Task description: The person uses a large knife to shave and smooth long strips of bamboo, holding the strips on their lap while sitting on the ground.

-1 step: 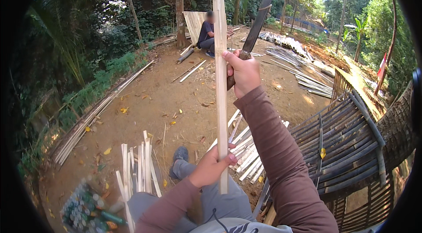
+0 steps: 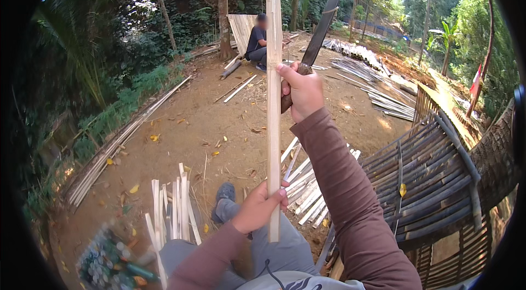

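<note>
Bamboo slat (image 2: 274,120): upright, centre of my view. Left hand (image 2: 258,208): grip pinching slat near lower end. Right hand (image 2: 305,92): grip wrapped round machete (image 2: 323,26) handle, thumb at slat. I'd keep fingers clear of the edge.

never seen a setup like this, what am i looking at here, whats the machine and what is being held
There is no machine: these are a person's own bare hands, in brown sleeves. The camera is worn on their head and looks down; its wide lens bends straight edges.

The left hand grips a long pale strip near its lower end. The right hand holds a big knife, blade up, its thumb seemingly against the strip.

More pale strips are grouped left and right over the bare ground. A dark slatted frame is at the right, and another person crouches farther off.
</note>
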